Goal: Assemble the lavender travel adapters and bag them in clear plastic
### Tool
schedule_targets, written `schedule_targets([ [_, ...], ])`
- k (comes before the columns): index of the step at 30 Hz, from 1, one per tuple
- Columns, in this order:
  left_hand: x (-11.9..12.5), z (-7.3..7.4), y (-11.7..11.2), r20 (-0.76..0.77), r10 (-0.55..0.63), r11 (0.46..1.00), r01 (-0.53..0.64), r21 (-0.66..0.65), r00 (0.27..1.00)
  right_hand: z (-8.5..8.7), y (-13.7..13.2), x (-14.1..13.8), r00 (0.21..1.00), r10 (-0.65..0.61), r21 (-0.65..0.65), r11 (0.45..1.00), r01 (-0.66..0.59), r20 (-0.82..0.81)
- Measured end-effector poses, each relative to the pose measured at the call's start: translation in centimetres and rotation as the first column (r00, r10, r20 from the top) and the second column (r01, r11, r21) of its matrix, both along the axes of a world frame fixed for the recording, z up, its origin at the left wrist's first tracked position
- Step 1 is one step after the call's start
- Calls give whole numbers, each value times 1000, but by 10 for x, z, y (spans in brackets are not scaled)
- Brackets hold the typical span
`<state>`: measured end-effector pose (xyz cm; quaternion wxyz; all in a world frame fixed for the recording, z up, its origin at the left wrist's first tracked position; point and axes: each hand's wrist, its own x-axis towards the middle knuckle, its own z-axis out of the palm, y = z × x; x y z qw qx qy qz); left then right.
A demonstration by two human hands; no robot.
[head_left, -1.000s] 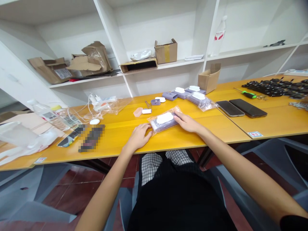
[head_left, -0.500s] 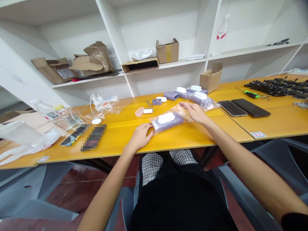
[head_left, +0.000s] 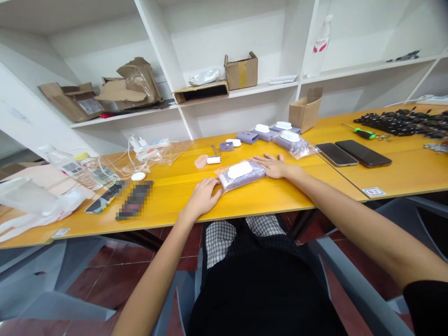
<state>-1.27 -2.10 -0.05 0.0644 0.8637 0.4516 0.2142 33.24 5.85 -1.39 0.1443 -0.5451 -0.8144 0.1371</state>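
A lavender case with a white oval piece on top, wrapped in a clear plastic bag (head_left: 247, 176), lies on the table in front of me. My left hand (head_left: 203, 197) rests on the tabletop at the bag's left end, fingertips touching its edge, fingers loosely stretched. At the right end, my right hand (head_left: 272, 165) lies flat with its fingers spread over the loose end of the plastic. Neither hand grips the case. Behind it are a white cylinder (head_left: 213, 160), a pink piece (head_left: 201, 161) and a small purple piece (head_left: 226, 146).
Further back sit a bagged lavender case (head_left: 290, 137), more lavender cases (head_left: 248, 136) and a cardboard box (head_left: 306, 112). Two phones (head_left: 363, 154), a green screwdriver (head_left: 364, 134) and a heap of black parts (head_left: 402, 123) are at right. Bottles (head_left: 70, 165) and cables stand left.
My right hand has come down from above the bag's right end and flattened the loose plastic toward the case. The left hand stays at the left end.
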Motion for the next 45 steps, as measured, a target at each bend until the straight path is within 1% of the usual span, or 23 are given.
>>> schedule_targets([
  [3, 0, 0, 0, 24, -8, 1000, 8, -4, 1000, 0, -4, 0, 1000, 2, 20, 1000, -2, 24],
  [6, 0, 0, 0, 27, -12, 1000, 12, -5, 1000, -1, -8, -2, 999, 28, 102, 994, -32, 35],
  [8, 0, 1, 0, 5, -7, 1000, 7, 3, 1000, 0, -10, -3, 995, 60, 137, 988, -70, 73],
  [13, -2, 0, 1, -56, -5, 999, 7, 35, 998, 6, -13, -8, 966, 102, 65, 991, -121, 238],
  [18, -3, -1, 4, -72, 0, 999, 2, 35, 997, 9, -14, -12, 955, 108, 49, 991, -126, 275],
  [20, -3, -1, 4, -75, 1, 999, 1, 33, 997, 8, -16, -12, 956, 102, 68, 990, -125, 274],
  [25, -2, 1, 2, -85, 5, 999, -2, 33, 996, 6, -28, -12, 956, 65, 203, 971, -127, 286],
  [28, -2, 1, 2, -95, 11, 1000, -8, 31, 995, 9, -35, -15, 936, 68, 216, 965, -150, 346],
  [30, -2, 1, 3, -98, 18, 999, -15, 33, 995, 11, -40, -19, 929, 56, 206, 969, -139, 367],
  [33, -2, 2, 3, -97, 36, 999, -32, 38, 995, 11, -45, -26, 942, 12, 209, 974, -87, 336],
  [37, -3, 2, 3, -85, 24, 999, -21, 31, 996, 8, -51, -26, 983, -88, 234, 971, 49, 159],
  [39, -8, 0, 6, -85, 5, 1000, -3, 28, 996, 7, -55, -18, 986, -144, 215, 969, 123, 88],
  [41, -16, -2, 9, -114, 19, 999, -16, 33, 993, 5, -62, -5, 982, -176, 194, 968, 160, 70],
  [43, -23, -4, 12, -166, 79, 997, -75, 32, 983, 1, -74, 11, 983, -169, 166, 974, 156, 67],
  [45, -29, -4, 13, -214, 141, 990, -141, 15, 967, -3, -89, 25, 990, -127, 137, 983, 119, 53],
])
